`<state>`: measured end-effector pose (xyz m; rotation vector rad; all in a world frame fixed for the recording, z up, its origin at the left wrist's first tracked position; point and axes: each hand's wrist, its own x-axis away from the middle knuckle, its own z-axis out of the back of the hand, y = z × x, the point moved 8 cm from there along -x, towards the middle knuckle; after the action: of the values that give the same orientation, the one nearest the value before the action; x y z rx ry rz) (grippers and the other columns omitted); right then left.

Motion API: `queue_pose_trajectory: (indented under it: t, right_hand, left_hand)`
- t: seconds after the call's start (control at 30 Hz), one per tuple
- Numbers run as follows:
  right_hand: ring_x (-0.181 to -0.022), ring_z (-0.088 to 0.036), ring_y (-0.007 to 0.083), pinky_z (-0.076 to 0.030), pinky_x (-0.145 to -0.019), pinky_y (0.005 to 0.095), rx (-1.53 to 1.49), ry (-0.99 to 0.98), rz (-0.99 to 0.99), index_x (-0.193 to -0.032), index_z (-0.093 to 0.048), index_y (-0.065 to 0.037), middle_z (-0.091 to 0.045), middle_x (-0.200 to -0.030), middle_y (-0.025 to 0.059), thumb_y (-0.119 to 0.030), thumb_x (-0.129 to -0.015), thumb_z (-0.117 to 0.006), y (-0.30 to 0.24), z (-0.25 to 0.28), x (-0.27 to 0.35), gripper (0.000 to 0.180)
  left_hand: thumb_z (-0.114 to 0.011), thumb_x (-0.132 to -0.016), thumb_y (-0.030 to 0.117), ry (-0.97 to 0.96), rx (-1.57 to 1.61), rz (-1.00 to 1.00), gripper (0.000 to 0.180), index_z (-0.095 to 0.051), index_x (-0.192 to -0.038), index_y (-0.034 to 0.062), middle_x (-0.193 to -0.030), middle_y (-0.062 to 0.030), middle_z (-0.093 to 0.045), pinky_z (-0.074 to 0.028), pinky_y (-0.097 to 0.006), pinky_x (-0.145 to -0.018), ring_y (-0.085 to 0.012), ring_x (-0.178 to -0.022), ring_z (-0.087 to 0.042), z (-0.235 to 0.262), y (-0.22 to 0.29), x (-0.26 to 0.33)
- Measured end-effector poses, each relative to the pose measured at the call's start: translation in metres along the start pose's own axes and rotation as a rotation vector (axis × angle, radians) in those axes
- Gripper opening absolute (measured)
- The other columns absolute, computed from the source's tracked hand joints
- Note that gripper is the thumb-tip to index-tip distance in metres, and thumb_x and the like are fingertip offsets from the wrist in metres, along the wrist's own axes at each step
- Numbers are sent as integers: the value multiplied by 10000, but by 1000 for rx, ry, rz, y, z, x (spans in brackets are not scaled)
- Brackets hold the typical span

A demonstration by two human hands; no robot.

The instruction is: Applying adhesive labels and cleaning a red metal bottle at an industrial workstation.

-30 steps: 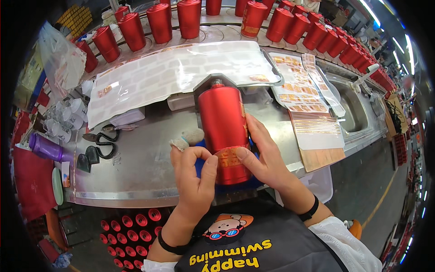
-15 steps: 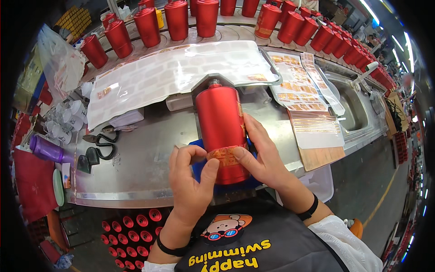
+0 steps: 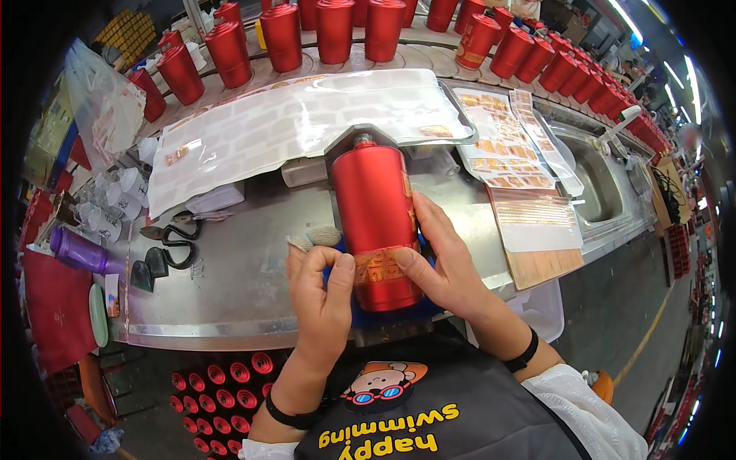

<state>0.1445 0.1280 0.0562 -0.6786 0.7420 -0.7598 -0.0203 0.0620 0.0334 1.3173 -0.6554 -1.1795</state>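
A matte red, tapered bottle lies in front of me, its narrow neck toward a metal bracket. A gold-patterned decal band wraps its lower part, with another strip of gold along its right side. My right hand grips the right side, its thumb pressed on the band. My left hand is closed at the band's left end, thumb and index finger together. A wad of greyish cloth sticks out beyond its fingers. Something blue under the bottle is mostly hidden.
White decal-backing sheet lies behind the bottle; more decal sheets are at right, near a sink. Scissors and a purple jar are left. Red bottles line the far conveyor; others stand below the table.
My left hand has turned upright and closed further, and more of the grey cloth shows. My right hand and the bottle stay put. Bottles on the far conveyor have shifted.
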Motion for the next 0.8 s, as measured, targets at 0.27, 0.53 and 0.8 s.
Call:
queue_pose_trajectory:
  t: [0.27,0.53,0.8]
  right_hand:
    - [-1317,-361,409,-297,-1095,437,18,7,0,-1420,-290,90,-353,-1423,289,-393,-925,-592,1,0,2,754]
    - [-1321,-355,416,-291,-1099,442,22,-14,-6,-1425,-283,86,-344,-1431,292,-402,-928,-585,3,0,1,759]
    - [-1324,-353,414,-291,-1099,441,9,-12,8,-1426,-282,86,-342,-1433,291,-402,-929,-584,0,0,0,760]
  left_hand:
    - [-564,-953,184,22,-99,-146,210,-569,-825,17,-1000,-80,-481,-359,-270,-841,-164,-944,-452,-1,14,1]
    - [-580,-938,169,-20,26,-9,231,-586,-778,3,-1142,-128,-502,-354,-293,-910,-184,-1055,-461,-3,2,1]
    - [-633,-890,189,25,-17,-189,206,-618,-743,44,-1064,-173,-528,-301,-380,-923,-296,-999,-431,1,17,0]
